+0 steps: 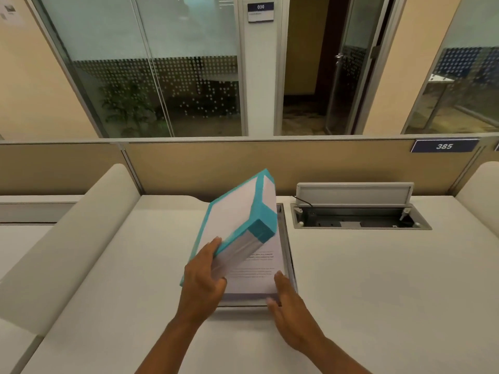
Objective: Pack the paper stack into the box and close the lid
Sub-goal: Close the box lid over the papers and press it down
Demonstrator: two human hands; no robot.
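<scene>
A shallow box (287,247) lies on the white desk (378,292) straight ahead of me. Inside it rests the paper stack (256,282), with its printed top sheet showing. Over the box's left side the lid (232,220), white with teal edges, hangs steeply tilted, its right side raised. My left hand (202,279) grips the lid's near-left edge. The flat fingers of my right hand (289,306) touch the box's near-right corner and hold nothing. The lid hides the far left part of the box and paper.
A cable tray (359,220) is sunk into the desk right of the box, its grey flap (353,193) raised. A tan partition (270,168) closes the desk's far edge. Rounded white dividers stand at the left (62,238) and the right (480,184).
</scene>
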